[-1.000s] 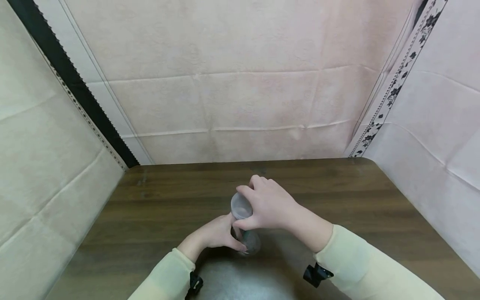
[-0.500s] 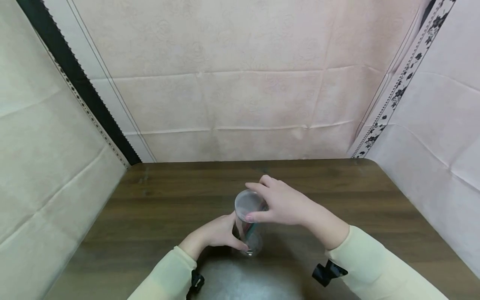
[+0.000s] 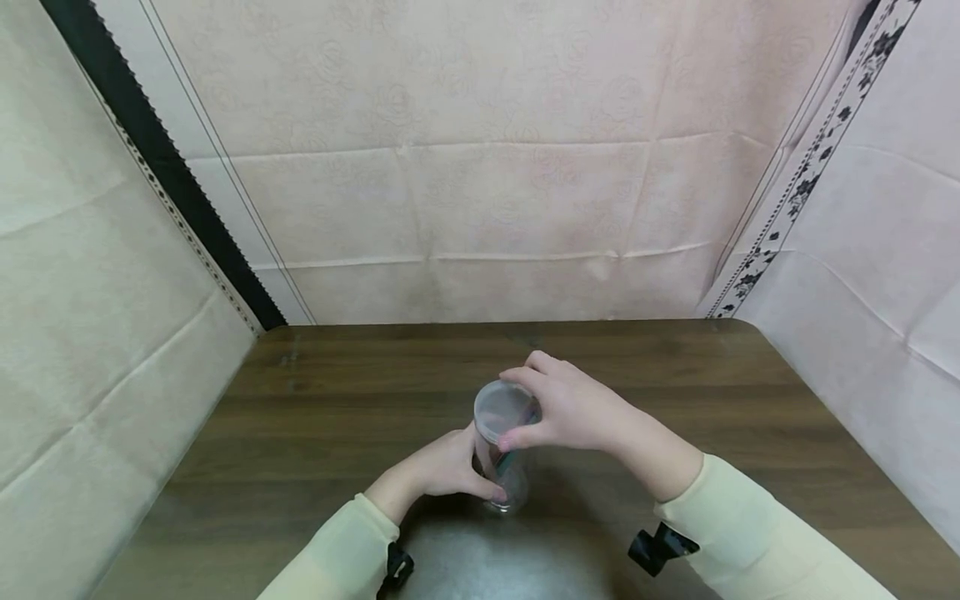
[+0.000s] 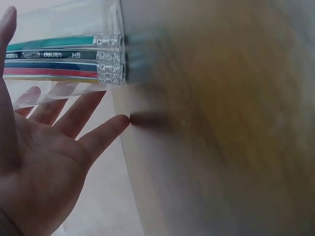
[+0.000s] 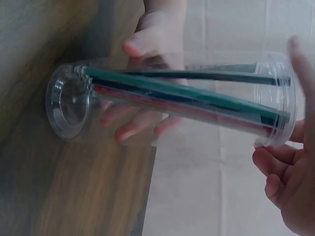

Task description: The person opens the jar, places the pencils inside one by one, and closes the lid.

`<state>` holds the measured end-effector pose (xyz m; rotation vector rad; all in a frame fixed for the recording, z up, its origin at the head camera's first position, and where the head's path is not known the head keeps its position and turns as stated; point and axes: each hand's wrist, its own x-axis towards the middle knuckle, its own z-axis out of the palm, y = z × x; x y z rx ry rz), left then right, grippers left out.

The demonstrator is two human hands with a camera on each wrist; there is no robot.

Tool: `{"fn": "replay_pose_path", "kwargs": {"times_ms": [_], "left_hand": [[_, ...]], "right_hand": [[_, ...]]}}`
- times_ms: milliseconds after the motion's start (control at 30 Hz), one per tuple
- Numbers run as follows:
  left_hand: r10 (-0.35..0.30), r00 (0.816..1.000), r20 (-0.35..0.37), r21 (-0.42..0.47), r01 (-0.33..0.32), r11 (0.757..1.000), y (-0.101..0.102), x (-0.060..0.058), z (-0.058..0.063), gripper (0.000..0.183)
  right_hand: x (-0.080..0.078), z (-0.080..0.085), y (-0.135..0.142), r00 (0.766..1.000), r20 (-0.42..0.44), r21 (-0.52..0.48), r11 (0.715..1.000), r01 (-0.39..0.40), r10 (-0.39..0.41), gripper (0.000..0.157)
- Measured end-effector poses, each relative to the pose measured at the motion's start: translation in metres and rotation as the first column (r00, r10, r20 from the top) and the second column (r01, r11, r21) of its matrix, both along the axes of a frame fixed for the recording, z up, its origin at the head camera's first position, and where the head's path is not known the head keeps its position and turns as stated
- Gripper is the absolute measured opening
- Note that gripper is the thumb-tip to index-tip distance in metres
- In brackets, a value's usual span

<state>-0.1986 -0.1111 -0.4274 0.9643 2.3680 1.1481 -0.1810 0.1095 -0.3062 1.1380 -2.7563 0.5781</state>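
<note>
A clear plastic jar (image 5: 69, 101) stands upright on the table, holding several pencils (image 4: 54, 55) in green, black, blue and red. Their silver ferrules point down at the base, and one pencil reads "HB". My left hand (image 3: 446, 468) holds the jar low on its side, thumb in front and fingers behind, partly seen through the plastic. In the left wrist view its little finger reaches the tabletop. Up at the top, my right hand (image 3: 573, 410) grips the round translucent lid (image 3: 501, 407) by its rim, thumb on the near side and fingers on the far side.
The brown wood-grain table (image 3: 360, 375) has a shiny patch of light near the front. Pale cloth walls (image 3: 487, 200) rise at its back, left and right edges. A black camera mount (image 3: 663, 548) sits at the right wrist.
My right hand has shifted right and turned, uncovering more of the lid. The jar's top has moved slightly right, while my left hand keeps its hold low down. The head view has shifted slightly.
</note>
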Motion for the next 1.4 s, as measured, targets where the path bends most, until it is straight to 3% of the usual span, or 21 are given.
{"fn": "replay_pose_path", "kwargs": {"times_ms": [167,400,500,633,767,867,1000,1133,1233,1300,1400], "left_hand": [[0.0,1.0,-0.023,0.008,0.0,1.0,0.0,0.0,-0.001,0.077],[0.007,1.0,-0.03,0.0,-0.007,1.0,-0.001,0.0,-0.001,0.076],[0.002,0.999,-0.033,-0.009,-0.002,1.0,-0.001,-0.001,-0.001,0.077],[-0.007,1.0,-0.021,-0.008,0.007,1.0,-0.002,-0.002,-0.001,0.079],[-0.012,1.0,0.021,-0.002,0.012,1.0,-0.003,-0.002,0.0,0.078],[-0.01,0.999,0.046,-0.003,0.01,1.0,-0.003,-0.001,0.0,0.08],[0.002,0.998,0.056,-0.009,-0.001,1.0,-0.002,0.0,0.001,0.085],[0.004,0.999,0.041,-0.018,-0.003,1.0,-0.001,0.0,0.0,0.084],[-0.005,1.0,0.021,-0.021,0.005,1.0,-0.001,-0.001,-0.001,0.077],[-0.006,1.0,0.013,-0.023,0.006,1.0,-0.001,-0.002,-0.001,0.075],[-0.001,1.0,-0.002,-0.032,0.0,0.999,-0.001,-0.002,-0.002,0.076]], "right_hand": [[-0.002,0.003,0.011,0.999,0.018,-0.076,0.997,-0.03,0.031,0.047],[-0.007,0.002,0.021,1.0,0.007,-0.21,0.978,0.01,-0.009,0.022],[-0.009,0.001,0.018,0.999,-0.043,-0.194,0.98,-0.04,0.032,0.04],[-0.011,-0.005,0.008,0.98,-0.092,-0.073,0.98,-0.184,0.177,0.074],[-0.012,-0.012,-0.004,0.947,-0.127,-0.012,0.954,-0.299,0.295,0.071],[-0.012,-0.016,-0.009,0.932,-0.17,-0.022,0.945,-0.327,0.319,0.061],[-0.009,-0.02,-0.014,0.939,-0.233,-0.012,0.965,-0.263,0.253,0.056],[0.001,-0.02,-0.022,0.941,-0.323,0.062,0.995,-0.083,0.098,0.054],[0.008,-0.019,-0.025,0.933,-0.36,0.118,0.993,0.019,0.025,0.062],[0.008,-0.017,-0.023,0.946,-0.324,0.123,0.992,0.034,0.008,0.072],[0.003,-0.012,-0.013,0.979,-0.201,0.085,0.996,0.005,0.012,0.087]]}}
